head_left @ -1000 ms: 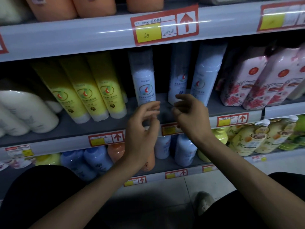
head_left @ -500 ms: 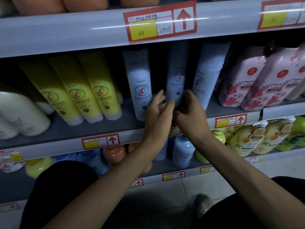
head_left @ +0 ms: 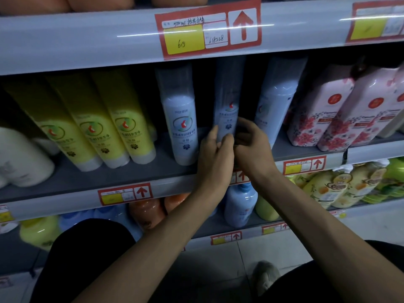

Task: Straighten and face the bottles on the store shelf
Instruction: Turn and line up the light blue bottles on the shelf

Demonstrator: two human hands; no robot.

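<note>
Both hands have reached in; left hand point(head_left: 215, 154) and right hand point(head_left: 251, 147) now grip the middle blue bottle point(head_left: 227, 106); turning can start.

Smooth, glossy plastic is seen on the pale blue bottles point(head_left: 179, 119); a matt grey shelf board point(head_left: 105, 171) and shiny clear-covered paper price tags point(head_left: 207, 29) are shown.

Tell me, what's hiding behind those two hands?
The lower part of the middle pale blue bottle, which the left hand and right hand grip. Its base and the shelf beneath it are covered.
</note>
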